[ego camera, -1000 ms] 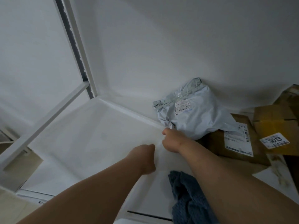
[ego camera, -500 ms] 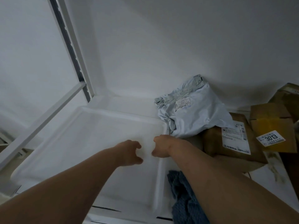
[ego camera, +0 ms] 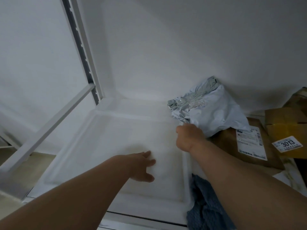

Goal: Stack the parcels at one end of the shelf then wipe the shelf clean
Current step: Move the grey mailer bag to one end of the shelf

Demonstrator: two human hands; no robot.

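The left hand [ego camera: 142,166] is spreading open, fingers now splayed flat on the white tray [ego camera: 103,146] where they were curled before. The right hand [ego camera: 187,138] is sliding back along the tray's right edge toward the grey mailer bag [ego camera: 211,113], now touching its crumpled corner.

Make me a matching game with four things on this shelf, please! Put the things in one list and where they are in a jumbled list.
Things:
1. grey mailer bag
2. blue cloth
3. 3013 sticker
4. left hand

Places:
A. flat on the white tray
B. on a cardboard box at the far right
C. lying on the brown parcel by the wall
D. at the front edge, under the right arm

Pairs: 1-C, 2-D, 3-B, 4-A
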